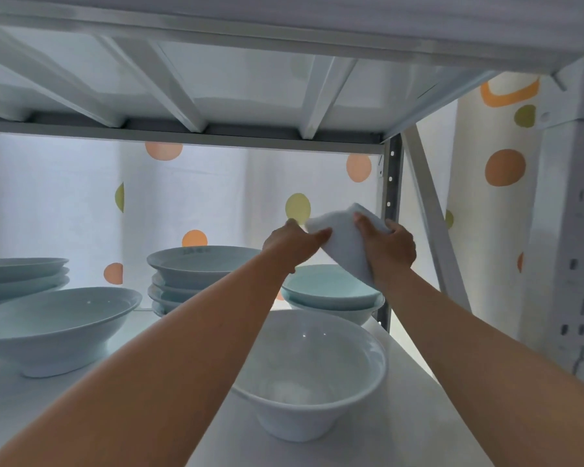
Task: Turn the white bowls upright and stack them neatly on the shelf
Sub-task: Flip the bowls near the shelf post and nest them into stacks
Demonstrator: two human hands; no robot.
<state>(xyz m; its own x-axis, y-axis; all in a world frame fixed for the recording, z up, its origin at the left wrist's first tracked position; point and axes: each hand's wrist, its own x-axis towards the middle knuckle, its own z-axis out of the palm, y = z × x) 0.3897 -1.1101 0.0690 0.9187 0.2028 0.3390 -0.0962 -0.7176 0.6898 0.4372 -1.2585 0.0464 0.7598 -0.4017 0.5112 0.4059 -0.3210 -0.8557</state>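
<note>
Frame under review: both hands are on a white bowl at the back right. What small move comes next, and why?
Probably turn the held bowl upright and lower it onto the back-right stack: the left hand and right hand grip it tilted, just above that stack of upright bowls.
</note>
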